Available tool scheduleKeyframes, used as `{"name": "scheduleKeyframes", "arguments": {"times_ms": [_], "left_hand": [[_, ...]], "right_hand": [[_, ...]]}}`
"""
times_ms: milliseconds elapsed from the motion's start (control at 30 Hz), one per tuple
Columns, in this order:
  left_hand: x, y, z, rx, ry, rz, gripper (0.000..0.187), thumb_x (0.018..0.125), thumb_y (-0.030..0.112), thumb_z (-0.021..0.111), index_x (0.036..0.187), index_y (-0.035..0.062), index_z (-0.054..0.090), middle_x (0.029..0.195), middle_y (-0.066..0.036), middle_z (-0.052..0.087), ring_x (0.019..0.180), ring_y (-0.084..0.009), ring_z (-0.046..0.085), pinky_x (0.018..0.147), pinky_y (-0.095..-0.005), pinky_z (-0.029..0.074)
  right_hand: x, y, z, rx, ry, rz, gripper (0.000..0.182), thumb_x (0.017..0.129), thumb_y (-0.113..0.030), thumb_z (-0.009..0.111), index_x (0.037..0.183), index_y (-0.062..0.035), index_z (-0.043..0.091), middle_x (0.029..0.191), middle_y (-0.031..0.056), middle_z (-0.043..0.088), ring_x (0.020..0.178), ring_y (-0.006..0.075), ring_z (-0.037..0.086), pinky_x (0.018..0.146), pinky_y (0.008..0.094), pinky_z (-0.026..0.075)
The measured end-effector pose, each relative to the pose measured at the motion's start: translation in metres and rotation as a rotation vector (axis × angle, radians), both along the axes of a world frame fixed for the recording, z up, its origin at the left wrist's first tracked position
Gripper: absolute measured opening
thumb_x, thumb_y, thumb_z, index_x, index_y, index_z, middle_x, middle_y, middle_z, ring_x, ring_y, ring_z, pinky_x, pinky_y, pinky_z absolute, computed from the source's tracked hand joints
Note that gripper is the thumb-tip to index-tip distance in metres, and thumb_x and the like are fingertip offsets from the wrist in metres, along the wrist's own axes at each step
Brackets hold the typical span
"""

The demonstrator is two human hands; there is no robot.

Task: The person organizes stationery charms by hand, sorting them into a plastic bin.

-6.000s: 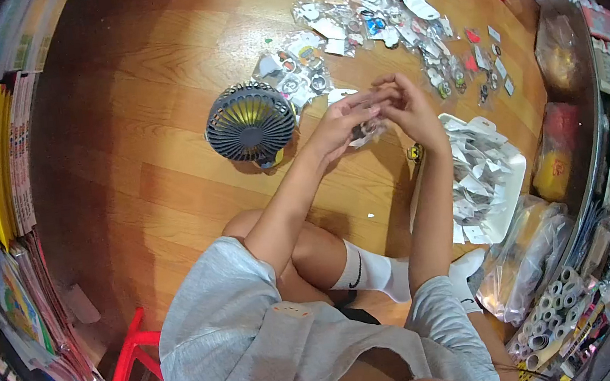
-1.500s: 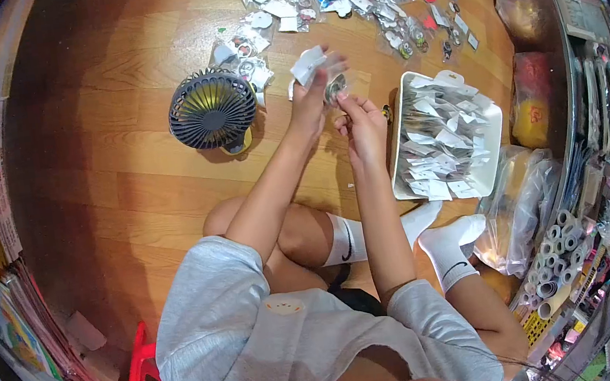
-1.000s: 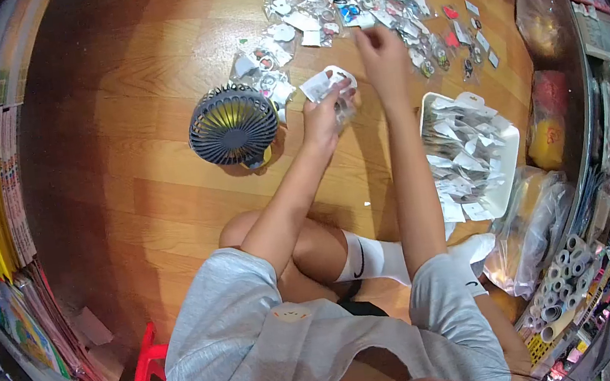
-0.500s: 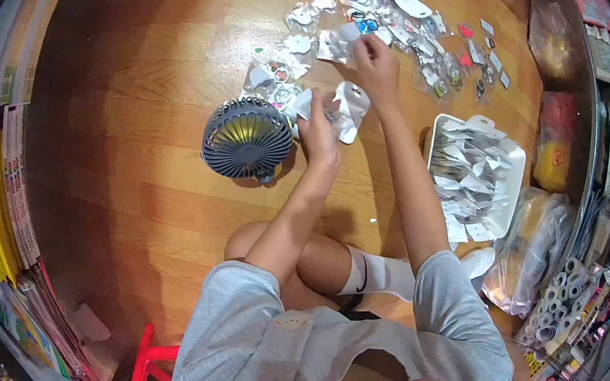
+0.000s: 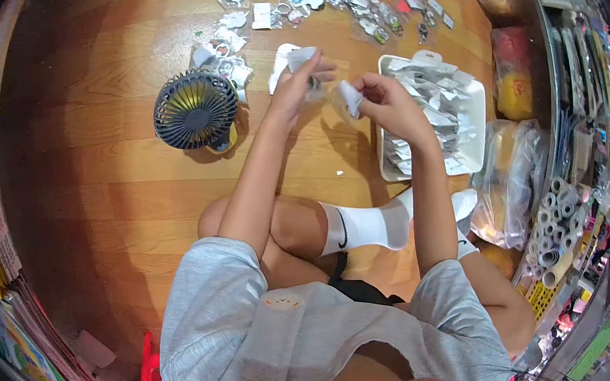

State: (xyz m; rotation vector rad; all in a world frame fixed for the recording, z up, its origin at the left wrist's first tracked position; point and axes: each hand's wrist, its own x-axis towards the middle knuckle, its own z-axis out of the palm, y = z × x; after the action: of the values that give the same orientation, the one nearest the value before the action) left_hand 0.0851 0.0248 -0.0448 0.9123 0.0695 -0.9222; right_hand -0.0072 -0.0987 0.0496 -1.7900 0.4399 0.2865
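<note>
Carded packet [image 5: 352, 100] pinched in right hand's [image 5: 395, 109] closed fingertips, near tray's [image 5: 383, 158] left rim — left hand [image 5: 289, 95] thumb-clamps second packet [image 5: 302, 57], fingers blurred, part-spread.

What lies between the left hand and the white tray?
In the head view, the right hand, its grip on a small white-carded packet, comes between the left hand and the white tray, above wooden floor.

Warm light, mod. bright, w/ glare on the floor [image 5: 122, 190] beyond the fan [image 5: 196, 111] & shadow to its left. L hand [image 5: 296, 85], just right of fan, has motion-blurred fingers; fisheye edges curve, corners blk.
</note>
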Motion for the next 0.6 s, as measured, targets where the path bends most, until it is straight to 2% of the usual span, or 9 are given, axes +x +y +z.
{"name": "scheduleKeyframes", "arguments": {"times_ms": [33,67,167,200,300,333,433,533,600], "left_hand": [[-0.004,0.0,0.01,-0.016,-0.029,-0.129,0.036,0.082,0.034,0.049,0.103,0.0041,0.051,0.09,-0.009,0.06,0.078,-0.0156,0.058,0.065,-0.0256,0.046],[-0.007,0.002,0.016,-0.027,-0.042,-0.259,0.045,0.083,0.041,0.046,0.108,0.0044,0.048,0.095,-0.009,0.058,0.083,-0.0142,0.058,0.072,-0.0255,0.046],[-0.02,0.004,0.028,-0.21,0.093,-0.394,0.054,0.081,0.049,0.043,0.111,0.0042,0.046,0.099,-0.01,0.057,0.088,-0.0147,0.056,0.075,-0.0282,0.046],[-0.019,0.005,0.024,-0.27,0.139,-0.503,0.059,0.079,0.053,0.042,0.113,0.0044,0.043,0.102,-0.009,0.055,0.092,-0.0157,0.055,0.077,-0.0303,0.046],[-0.023,0.006,0.014,-0.319,0.017,-0.493,0.058,0.079,0.051,0.043,0.112,0.0037,0.043,0.1,-0.009,0.056,0.092,-0.0167,0.055,0.078,-0.0301,0.046],[-0.022,0.006,0.011,-0.32,0.015,-0.488,0.058,0.079,0.051,0.043,0.112,0.0037,0.043,0.1,-0.009,0.056,0.092,-0.0167,0.055,0.078,-0.0301,0.046],[-0.018,0.005,0.014,-0.252,-0.103,-0.406,0.04,0.078,0.027,0.058,0.106,0.0011,0.046,0.093,-0.009,0.058,0.084,-0.0182,0.058,0.073,-0.0287,0.047],[-0.013,0.003,0.005,-0.281,-0.108,-0.429,0.04,0.077,0.013,0.058,0.112,0.0008,0.043,0.101,-0.011,0.055,0.087,-0.0209,0.057,0.075,-0.0311,0.047],[-0.009,0.007,0.009,-0.279,-0.108,-0.388,0.04,0.077,0.012,0.057,0.112,0.0005,0.043,0.1,-0.011,0.056,0.086,-0.0209,0.058,0.074,-0.0312,0.047]], "right_hand": [[-0.006,0.001,0.002,-0.089,0.05,0.086,0.023,0.066,0.006,0.047,0.088,0.0023,0.054,0.078,0.0022,0.056,0.069,0.0089,0.053,0.063,0.0213,0.044],[-0.007,0.001,0.002,-0.072,0.039,0.153,0.024,0.066,0.006,0.049,0.09,0.0038,0.053,0.079,0.0031,0.056,0.068,0.0093,0.053,0.063,0.0219,0.044],[-0.01,-0.002,0.015,0.119,0.004,0.071,0.028,0.066,0.006,0.05,0.094,0.0052,0.053,0.08,0.0045,0.056,0.069,0.01,0.053,0.063,0.022,0.044],[-0.008,-0.008,0.014,0.02,0.046,0.08,0.031,0.068,0.006,0.051,0.099,0.006,0.051,0.079,0.0056,0.056,0.067,0.0108,0.054,0.061,0.0218,0.044],[-0.002,-0.006,0.016,-0.011,0.06,-0.025,0.03,0.07,0.005,0.053,0.1,0.0054,0.051,0.078,0.0059,0.057,0.066,0.0109,0.055,0.059,0.0224,0.045],[0.0,-0.005,0.01,-0.094,-0.013,-0.037,0.025,0.069,0.009,0.051,0.094,0.0071,0.052,0.07,0.0076,0.058,0.059,0.011,0.054,0.049,0.0238,0.045],[0.008,0.002,0.008,-0.212,-0.079,-0.097,0.022,0.07,0.007,0.053,0.092,0.0071,0.052,0.071,0.0088,0.058,0.059,0.0112,0.054,0.049,0.0235,0.045],[0.012,-0.003,-0.003,-0.144,-0.076,-0.172,0.02,0.07,0.007,0.054,0.09,0.0072,0.052,0.071,0.0088,0.058,0.059,0.0108,0.055,0.05,0.0228,0.045],[0.017,-0.004,-0.009,-0.091,-0.104,-0.213,0.02,0.07,0.007,0.054,0.089,0.0072,0.052,0.071,0.0084,0.058,0.06,0.0105,0.055,0.05,0.0221,0.045]]}}
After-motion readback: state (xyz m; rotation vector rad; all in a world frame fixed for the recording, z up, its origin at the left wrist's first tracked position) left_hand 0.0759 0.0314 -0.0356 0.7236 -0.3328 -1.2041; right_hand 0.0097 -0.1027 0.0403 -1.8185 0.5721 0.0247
